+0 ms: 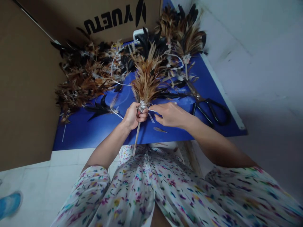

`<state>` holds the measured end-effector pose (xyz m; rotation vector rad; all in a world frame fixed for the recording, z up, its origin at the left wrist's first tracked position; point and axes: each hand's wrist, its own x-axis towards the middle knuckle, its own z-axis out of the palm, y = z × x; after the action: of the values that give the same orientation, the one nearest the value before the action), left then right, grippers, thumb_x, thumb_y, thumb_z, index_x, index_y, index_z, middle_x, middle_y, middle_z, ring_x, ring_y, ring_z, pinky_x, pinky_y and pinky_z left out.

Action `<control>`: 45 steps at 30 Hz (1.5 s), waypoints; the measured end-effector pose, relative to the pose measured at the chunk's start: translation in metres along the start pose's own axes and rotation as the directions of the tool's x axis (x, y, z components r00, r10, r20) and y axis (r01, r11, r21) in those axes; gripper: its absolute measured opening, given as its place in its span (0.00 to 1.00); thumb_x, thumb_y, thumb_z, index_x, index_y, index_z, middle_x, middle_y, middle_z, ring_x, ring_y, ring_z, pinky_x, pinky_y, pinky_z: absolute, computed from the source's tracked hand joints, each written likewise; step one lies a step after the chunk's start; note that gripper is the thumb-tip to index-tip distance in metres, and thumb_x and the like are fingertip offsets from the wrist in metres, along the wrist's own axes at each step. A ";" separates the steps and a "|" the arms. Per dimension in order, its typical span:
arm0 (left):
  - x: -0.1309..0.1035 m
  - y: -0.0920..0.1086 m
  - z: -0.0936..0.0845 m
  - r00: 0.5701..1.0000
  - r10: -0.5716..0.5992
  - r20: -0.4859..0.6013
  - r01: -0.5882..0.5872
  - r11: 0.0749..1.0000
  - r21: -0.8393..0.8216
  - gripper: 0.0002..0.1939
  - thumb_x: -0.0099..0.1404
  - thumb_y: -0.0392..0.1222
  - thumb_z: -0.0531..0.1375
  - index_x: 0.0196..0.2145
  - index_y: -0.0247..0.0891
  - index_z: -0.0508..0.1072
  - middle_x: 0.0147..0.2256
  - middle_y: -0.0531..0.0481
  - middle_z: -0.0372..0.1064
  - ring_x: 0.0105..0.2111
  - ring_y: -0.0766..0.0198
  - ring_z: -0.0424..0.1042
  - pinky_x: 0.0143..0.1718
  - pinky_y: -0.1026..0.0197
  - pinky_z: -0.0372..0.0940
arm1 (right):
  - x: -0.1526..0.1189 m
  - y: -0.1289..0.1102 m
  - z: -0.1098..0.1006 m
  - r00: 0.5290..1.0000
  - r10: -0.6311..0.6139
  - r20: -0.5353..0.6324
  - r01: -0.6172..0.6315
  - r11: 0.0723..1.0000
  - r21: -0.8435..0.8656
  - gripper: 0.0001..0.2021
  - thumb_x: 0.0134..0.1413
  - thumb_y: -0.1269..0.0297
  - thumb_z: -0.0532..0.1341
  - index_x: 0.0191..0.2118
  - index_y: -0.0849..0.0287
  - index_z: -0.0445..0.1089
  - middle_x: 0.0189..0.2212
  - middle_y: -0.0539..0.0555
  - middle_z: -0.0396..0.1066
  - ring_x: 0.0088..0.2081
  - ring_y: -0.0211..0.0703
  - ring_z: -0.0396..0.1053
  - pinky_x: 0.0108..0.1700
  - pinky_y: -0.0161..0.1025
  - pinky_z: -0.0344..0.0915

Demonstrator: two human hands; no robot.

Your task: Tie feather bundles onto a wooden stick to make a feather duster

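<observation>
My left hand (134,116) is closed round the neck of a feather duster (148,77), just where its brown and black feathers meet the stick. The bare wooden stick (136,138) slants down past the table's front edge. White binding wraps the feather bases above my fingers. On the right side of the neck, my right hand (168,114) pinches a thin white string (151,110) between thumb and fingers. A short loose end of string hangs between the two hands.
Brown feather bundles (80,85) are heaped on the left of the blue table (113,134). Black-handled scissors (201,99) lie at right, below another feather duster (189,37). A cardboard box (71,15) stands behind, and a wall (260,78) borders the right.
</observation>
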<state>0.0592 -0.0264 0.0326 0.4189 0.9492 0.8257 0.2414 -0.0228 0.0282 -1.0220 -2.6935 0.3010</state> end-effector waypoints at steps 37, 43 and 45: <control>0.004 -0.010 -0.004 0.978 0.210 0.006 -0.208 0.962 0.179 0.20 0.57 0.49 0.69 0.33 0.32 0.65 0.26 0.56 0.63 0.16 0.82 0.51 0.13 0.76 0.40 | 0.017 0.011 0.007 0.921 0.382 -0.081 -0.187 0.615 0.766 0.17 0.56 0.53 0.57 0.26 0.62 0.72 0.18 0.47 0.62 0.22 0.33 0.54 0.28 0.36 0.49; 0.004 -0.021 -0.003 0.927 0.368 -0.076 -0.327 0.890 0.318 0.26 0.58 0.52 0.67 0.41 0.45 0.53 0.26 0.60 0.67 0.17 0.74 0.61 0.14 0.76 0.44 | 0.023 0.007 0.012 0.884 0.467 0.021 -0.195 0.328 0.924 0.20 0.49 0.47 0.61 0.24 0.62 0.69 0.13 0.43 0.52 0.19 0.31 0.48 0.24 0.36 0.45; 0.005 -0.024 -0.003 0.916 0.400 -0.037 -0.359 0.856 0.372 0.24 0.59 0.54 0.65 0.39 0.45 0.52 0.25 0.60 0.67 0.18 0.74 0.62 0.14 0.75 0.44 | 0.025 0.007 0.014 0.874 0.481 0.064 -0.216 0.267 0.939 0.19 0.48 0.47 0.62 0.24 0.61 0.69 0.12 0.41 0.50 0.17 0.30 0.45 0.23 0.35 0.42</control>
<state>0.0680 -0.0379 0.0132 0.9087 1.1475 1.0459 0.2232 -0.0027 0.0164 -1.0807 -1.4721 1.4998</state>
